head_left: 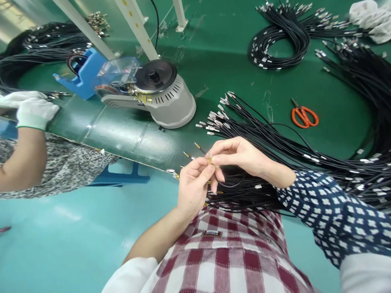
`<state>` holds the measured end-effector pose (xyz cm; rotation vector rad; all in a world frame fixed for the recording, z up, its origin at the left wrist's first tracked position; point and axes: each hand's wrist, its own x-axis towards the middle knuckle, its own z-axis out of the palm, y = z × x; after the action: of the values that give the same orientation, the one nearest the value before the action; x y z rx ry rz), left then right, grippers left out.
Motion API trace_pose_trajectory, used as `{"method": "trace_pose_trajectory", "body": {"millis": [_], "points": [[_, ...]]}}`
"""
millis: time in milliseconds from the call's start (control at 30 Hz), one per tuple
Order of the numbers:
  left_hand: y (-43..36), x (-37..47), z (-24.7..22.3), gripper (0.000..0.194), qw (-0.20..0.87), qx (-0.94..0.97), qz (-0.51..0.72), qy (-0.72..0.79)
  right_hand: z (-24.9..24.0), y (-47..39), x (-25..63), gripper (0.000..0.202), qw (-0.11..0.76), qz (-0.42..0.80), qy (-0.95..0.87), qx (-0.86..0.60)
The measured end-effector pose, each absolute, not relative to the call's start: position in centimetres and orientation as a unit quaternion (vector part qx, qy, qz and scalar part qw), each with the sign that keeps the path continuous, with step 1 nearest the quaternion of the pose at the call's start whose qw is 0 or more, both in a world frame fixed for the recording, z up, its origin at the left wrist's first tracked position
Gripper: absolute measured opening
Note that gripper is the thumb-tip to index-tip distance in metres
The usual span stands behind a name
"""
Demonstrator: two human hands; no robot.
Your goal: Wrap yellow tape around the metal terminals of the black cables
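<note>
Left hand and right hand meet fingertip to fingertip, thumbs and forefingers pinching a small yellowish piece between them. Clock directions run from this piece, with 12 straight ahead.

Just beneath the hands, toward 4 o'clock, black cables lie in a loose layer above a red-and-white checked apron at 6 o'clock. On the green table, a cable bundle has its metal-tipped ends at 12 and sweeps round to 3 o'clock.

At 11 o'clock stands a grey tape machine, with a black disc on top and a clear cover on its left side; what lies under the cover is hard to make out. Orange-handled scissors rest at 2 o'clock.

Farther out, toward 10 o'clock, a blue tape dispenser holds a dark-rimmed roll. Lower and more to the left, a co-worker's white-gloved hands rest near the table edge.

Farthest off, a coiled cable bundle lies at 1 o'clock, a crumpled white cloth at 2, and a large cable heap at 10.
</note>
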<state>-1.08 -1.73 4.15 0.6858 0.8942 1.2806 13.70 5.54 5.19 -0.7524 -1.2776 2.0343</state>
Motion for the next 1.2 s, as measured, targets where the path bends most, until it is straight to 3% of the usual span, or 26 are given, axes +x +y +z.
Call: {"method": "trace_pose_trajectory", "body": {"millis": [300, 533, 733, 933, 1033, 1100, 1200], "points": [[-1.5, -1.7, 3.6, 0.025, 0.733, 0.277, 0.501, 0.368, 6.8, 6.4, 14.0, 0.011, 0.264, 0.667, -0.636, -0.283], [-1.3, -2.8, 2.9, 0.027, 0.733, 0.271, 0.502, 0.37, 5.8, 5.6, 14.8, 0.016, 0.253, 0.291, -0.821, -0.42], [-0.5, -3.0, 3.9, 0.029, 0.693, 0.24, 0.555, 0.392, 6.0, 3.7, 15.8, 0.022, 0.209, 0.429, -0.799, -0.366], [-0.3, -3.9, 4.1, 0.027, 0.692, 0.254, 0.554, 0.387, 5.3, 2.4, 14.9, 0.023, 0.219, 0.45, -0.79, -0.353], [-0.6, -4.7, 3.9, 0.022, 0.641, 0.289, 0.568, 0.428, 5.3, 2.6, 14.7, 0.023, 0.196, 0.461, -0.793, -0.346], [-1.0, -5.2, 3.5, 0.02, 0.586, 0.316, 0.576, 0.473, 5.4, 3.5, 15.2, 0.022, 0.174, 0.422, -0.818, -0.352], [-1.8, -6.1, 2.4, 0.017, 0.467, 0.381, 0.563, 0.566, 5.1, 5.7, 16.7, 0.02, 0.142, 0.227, -0.844, -0.465]]}}
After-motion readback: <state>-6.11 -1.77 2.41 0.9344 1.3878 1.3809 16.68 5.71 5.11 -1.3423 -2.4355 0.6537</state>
